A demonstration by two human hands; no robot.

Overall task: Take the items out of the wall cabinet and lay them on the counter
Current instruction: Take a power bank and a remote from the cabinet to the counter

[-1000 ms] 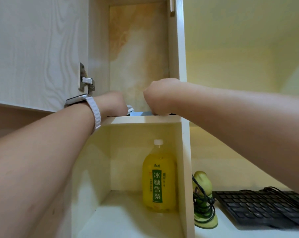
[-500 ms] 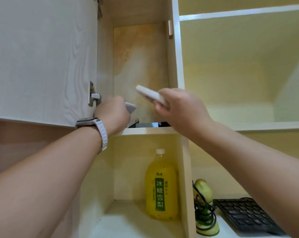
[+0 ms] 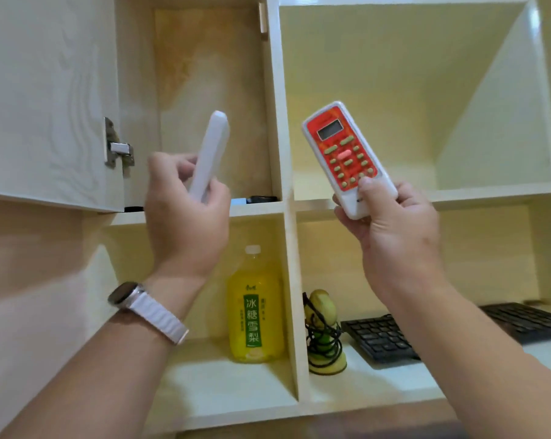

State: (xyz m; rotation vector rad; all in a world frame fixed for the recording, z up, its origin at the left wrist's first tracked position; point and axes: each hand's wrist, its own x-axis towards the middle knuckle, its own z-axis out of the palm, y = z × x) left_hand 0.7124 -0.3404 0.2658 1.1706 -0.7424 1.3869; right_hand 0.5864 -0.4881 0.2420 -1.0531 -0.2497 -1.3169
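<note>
Left hand [image 3: 185, 217] was curled round a slim white plastic remote [image 3: 209, 153], centre-left of frame; a red-faced white remote [image 3: 347, 156] was gripped by the right hand [image 3: 397, 232], centre-right.

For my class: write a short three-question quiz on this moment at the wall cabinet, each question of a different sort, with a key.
1. True or false: the right hand grips the red-faced remote, with its buttons towards the camera.
2. Where does the yellow bottle stand? A) lower left compartment B) upper right compartment C) lower right compartment
3. Short answer: the left hand holds a white slim item. Does anything lie on the shelf behind it?
Key: 1 true. 2 A. 3 Yes, dark flat things lie there.
</note>
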